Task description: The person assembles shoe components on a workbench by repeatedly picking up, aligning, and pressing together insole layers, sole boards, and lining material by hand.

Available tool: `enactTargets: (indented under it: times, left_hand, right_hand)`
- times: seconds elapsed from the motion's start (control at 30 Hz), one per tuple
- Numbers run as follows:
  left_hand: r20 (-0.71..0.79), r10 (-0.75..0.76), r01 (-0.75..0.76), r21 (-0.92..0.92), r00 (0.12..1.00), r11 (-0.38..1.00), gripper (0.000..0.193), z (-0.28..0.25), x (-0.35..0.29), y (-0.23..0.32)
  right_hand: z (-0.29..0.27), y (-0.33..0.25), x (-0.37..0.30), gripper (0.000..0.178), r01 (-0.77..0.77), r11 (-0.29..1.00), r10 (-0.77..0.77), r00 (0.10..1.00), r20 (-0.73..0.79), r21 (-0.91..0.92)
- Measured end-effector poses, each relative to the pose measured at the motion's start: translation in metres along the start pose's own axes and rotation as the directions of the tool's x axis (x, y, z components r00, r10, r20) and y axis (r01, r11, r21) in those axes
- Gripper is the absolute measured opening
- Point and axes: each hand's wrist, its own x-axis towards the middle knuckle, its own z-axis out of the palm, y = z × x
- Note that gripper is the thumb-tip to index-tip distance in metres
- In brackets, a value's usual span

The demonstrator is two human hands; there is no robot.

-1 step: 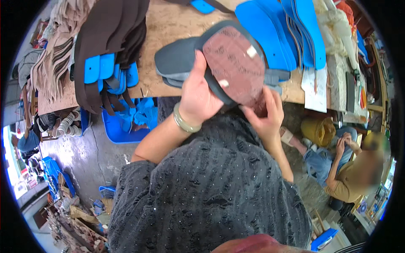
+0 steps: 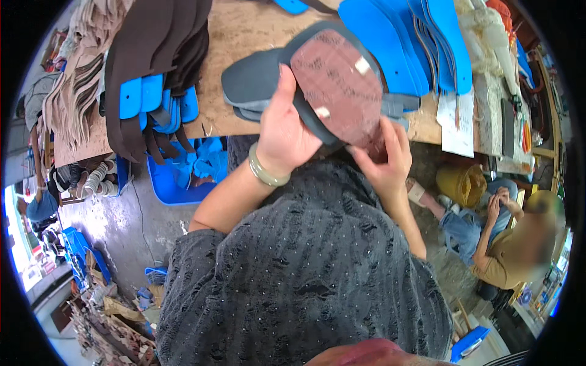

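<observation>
My left hand point(image 2: 285, 131) wears a pale bangle and grips the left edge of a dark grey sole piece point(image 2: 321, 135), its thumb on the face. A reddish-brown, glossy sheet point(image 2: 337, 85) with two whitish patches lies over that face. My right hand point(image 2: 386, 152) pinches the lower right end of the sheet between thumb and fingers; what the fingertips touch is partly hidden. The sole piece is tilted up above the table's near edge. Behind it, more dark grey sole pieces point(image 2: 251, 78) are stacked on the wooden table point(image 2: 244, 27).
Dark brown strips point(image 2: 152, 43) and blue pieces point(image 2: 140, 96) hang over the table's left. Blue sole-shaped sheets point(image 2: 390, 49) stand at its right, near a white paper point(image 2: 456, 122). Below is a blue bin point(image 2: 183, 194). A seated person point(image 2: 506, 238) and yellow bucket point(image 2: 462, 185) are at right.
The whole view has shifted very slightly. Both hands keep the same grip on the sole piece and its sheet.
</observation>
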Motion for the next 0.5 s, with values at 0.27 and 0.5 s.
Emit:
enactTargets:
  times: [0.27,0.5]
  left_hand:
    - [0.116,0.028,-0.024,-0.039,0.993,0.999,0.063,-0.008,0.019,0.009]
    - [0.127,0.038,-0.043,0.035,0.991,0.998,0.06,-0.007,0.02,0.013]
  right_hand:
    - [0.002,0.004,0.02,0.069,0.006,1.0,-0.006,1.0,-0.001,-0.019]
    - [-0.008,-0.004,0.031,0.068,0.022,1.0,-0.022,1.0,0.001,0.014]
